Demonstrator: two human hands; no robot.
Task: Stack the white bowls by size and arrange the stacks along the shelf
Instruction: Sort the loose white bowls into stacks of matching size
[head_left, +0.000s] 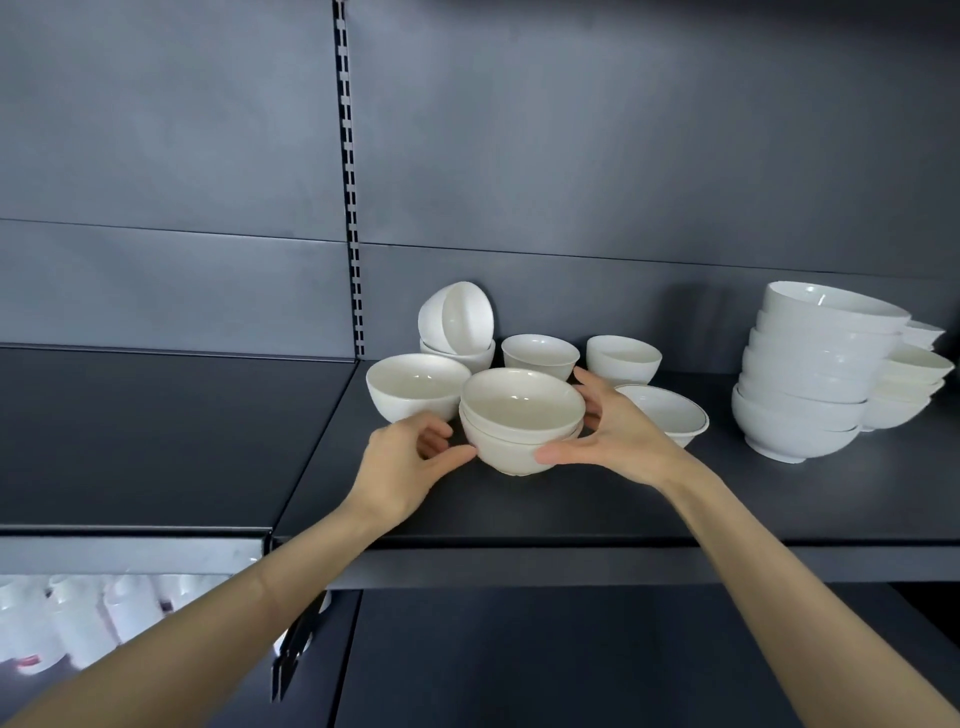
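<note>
A short stack of two cream-white bowls (521, 422) stands on the dark shelf (571, 504). My left hand (410, 462) touches its left side with thumb and fingers. My right hand (613, 431) cups its right side, thumb at the front. Behind the stack sit single small bowls: one at the left (415, 384), one in the middle (540, 355), one at the right (622, 358). A tilted bowl (457, 317) rests on another at the back. A wider gold-rimmed bowl (667, 413) lies behind my right hand.
A tall stack of several large white bowls (810, 379) stands at the right, with smaller stacks (914, 379) behind it. The shelf's left section (156, 431) is bare. White bottles (78, 618) show on a lower level at the left.
</note>
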